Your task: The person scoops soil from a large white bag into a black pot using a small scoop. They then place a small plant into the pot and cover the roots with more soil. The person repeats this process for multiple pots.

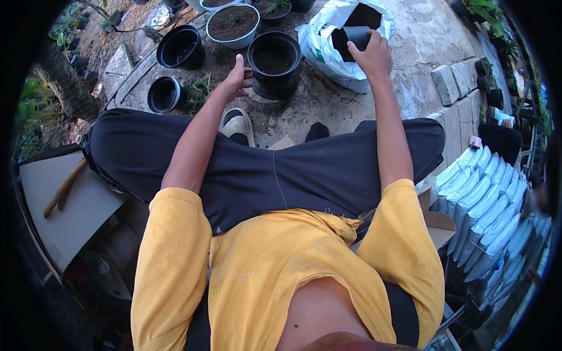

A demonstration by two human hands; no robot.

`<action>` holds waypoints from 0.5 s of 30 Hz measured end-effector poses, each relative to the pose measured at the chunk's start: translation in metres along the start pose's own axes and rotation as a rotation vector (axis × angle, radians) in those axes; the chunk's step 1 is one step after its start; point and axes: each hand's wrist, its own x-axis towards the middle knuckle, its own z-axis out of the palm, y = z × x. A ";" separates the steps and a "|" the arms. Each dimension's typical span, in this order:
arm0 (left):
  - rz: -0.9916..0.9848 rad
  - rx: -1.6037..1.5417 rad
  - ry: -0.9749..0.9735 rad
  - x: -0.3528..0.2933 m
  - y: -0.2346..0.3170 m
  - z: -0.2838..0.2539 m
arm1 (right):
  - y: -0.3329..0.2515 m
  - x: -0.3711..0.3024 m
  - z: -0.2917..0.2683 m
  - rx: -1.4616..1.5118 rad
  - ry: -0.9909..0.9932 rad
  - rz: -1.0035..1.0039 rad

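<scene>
Gripped by the right hand (373,55), the scoop (357,36) is inside the soil bag (344,73); the left hand (236,79), open, is near the pot (275,86). Scooping seems in hand; lifting calls for level wrist.

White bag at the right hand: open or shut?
Open: the white bag has its mouth spread wide, dark soil showing inside.

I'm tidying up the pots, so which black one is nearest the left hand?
The soil-holding black pot between the left hand and the white plastic bag; the other black pots stand farther from that hand.
</scene>
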 end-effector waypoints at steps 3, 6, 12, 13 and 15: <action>0.004 0.033 0.008 -0.006 0.004 0.006 | 0.012 -0.007 0.039 -0.007 -0.204 0.020; 0.017 0.001 0.019 -0.008 0.004 0.013 | 0.020 -0.014 0.079 -0.001 -0.332 0.016; 0.022 -0.031 -0.103 -0.003 -0.002 0.003 | 0.018 -0.004 0.101 0.121 -0.517 0.087; 0.022 -0.024 -0.123 -0.002 -0.002 0.002 | 0.023 -0.002 0.107 0.163 -0.510 0.100; 0.028 -0.014 -0.185 0.001 -0.001 0.006 | 0.040 0.006 0.117 0.231 -0.486 0.132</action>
